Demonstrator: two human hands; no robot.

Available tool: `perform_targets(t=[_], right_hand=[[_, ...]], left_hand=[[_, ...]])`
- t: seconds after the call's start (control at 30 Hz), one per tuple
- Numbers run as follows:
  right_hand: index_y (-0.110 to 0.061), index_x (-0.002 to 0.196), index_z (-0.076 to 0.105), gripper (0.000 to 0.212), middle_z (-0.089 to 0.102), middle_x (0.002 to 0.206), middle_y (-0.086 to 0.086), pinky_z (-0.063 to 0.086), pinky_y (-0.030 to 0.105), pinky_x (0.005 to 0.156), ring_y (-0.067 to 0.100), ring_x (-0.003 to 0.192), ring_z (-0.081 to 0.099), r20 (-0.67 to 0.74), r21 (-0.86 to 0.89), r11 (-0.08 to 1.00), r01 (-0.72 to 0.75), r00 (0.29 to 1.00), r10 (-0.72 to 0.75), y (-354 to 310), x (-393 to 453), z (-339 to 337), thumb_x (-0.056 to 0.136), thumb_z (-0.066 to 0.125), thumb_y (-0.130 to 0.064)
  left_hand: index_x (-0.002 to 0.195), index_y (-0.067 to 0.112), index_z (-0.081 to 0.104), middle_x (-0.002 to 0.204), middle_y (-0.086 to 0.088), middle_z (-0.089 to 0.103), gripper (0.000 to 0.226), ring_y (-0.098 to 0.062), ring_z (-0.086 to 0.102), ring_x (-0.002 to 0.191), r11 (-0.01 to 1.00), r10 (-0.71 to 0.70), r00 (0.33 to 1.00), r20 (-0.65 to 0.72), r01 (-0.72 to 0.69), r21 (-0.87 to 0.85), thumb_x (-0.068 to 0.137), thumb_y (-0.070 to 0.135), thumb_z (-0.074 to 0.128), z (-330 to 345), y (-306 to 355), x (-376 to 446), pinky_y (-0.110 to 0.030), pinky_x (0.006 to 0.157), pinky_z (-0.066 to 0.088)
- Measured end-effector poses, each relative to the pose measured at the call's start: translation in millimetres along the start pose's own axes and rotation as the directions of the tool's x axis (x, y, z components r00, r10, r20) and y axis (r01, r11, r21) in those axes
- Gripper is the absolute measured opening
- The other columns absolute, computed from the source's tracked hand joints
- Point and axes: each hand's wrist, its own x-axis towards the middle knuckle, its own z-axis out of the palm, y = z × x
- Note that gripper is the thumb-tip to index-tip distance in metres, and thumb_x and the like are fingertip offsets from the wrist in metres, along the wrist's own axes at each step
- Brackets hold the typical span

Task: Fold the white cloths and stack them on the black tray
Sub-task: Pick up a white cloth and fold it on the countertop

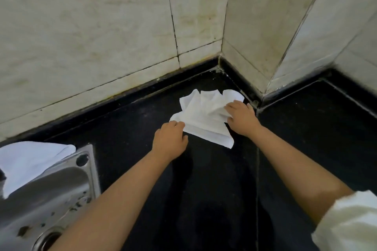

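1. Both hands are gripping the cloth [206, 116] on the counter [130, 128]: left hand [170, 140] pinching its near-left corner, right hand [241, 117] clutching its right side.
2. Cloth's long axis is running diagonally between them.

White cloth, near corner [204, 116]: crumpled, partly folded, several layers fanned at its far edge; lies flat on the black countertop close to the wall corner.
Its near-left corner: touching the left hand.
Its right side: under the fingers of the right hand.
White cloth, far left [30, 161]: spread loosely, draped over the steel sink's far rim, well apart from the first.
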Motion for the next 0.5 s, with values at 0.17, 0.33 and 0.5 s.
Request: perform_targets(t=[0.17,0.33,0.5], right_hand=[[0.006,0.117,0.057,0.032,0.056,0.128,0.020,0.028,0.020,0.100,0.031,0.122,0.048,-0.247,0.317,0.947,0.056,0.969,0.026,21,-84,-29,0.086,0.051,0.004],[0.002,0.118,0.058,0.031,0.055,0.128,0.015,0.031,0.017,0.095,0.022,0.119,0.050,-0.271,0.420,0.892,-0.168,0.915,0.299,49,-251,-44,0.088,0.051,0.004],[0.002,0.116,0.060,0.030,0.057,0.125,0.015,0.035,0.020,0.095,0.021,0.116,0.051,-0.121,0.570,0.613,-0.547,0.682,0.722,67,-422,-3,0.088,0.050,0.005]], left_hand=[[0.130,0.012,0.044,0.131,-0.007,0.050,0.038,-0.023,0.047,0.119,0.992,0.115,0.993,0.027,-0.114,-0.046,0.096,0.028,0.043,9,16,-17,-0.034,0.094,0.042],[0.131,0.012,0.044,0.131,-0.008,0.049,0.040,-0.025,0.046,0.121,0.926,0.375,0.926,0.036,-0.372,-0.068,0.094,0.027,0.045,27,68,-64,-0.036,0.095,0.042],[0.135,0.014,0.040,0.137,-0.008,0.046,0.043,-0.026,0.044,0.125,0.776,0.620,0.761,0.189,-0.630,-0.009,0.095,0.027,0.043,74,128,-127,-0.037,0.100,0.041]])
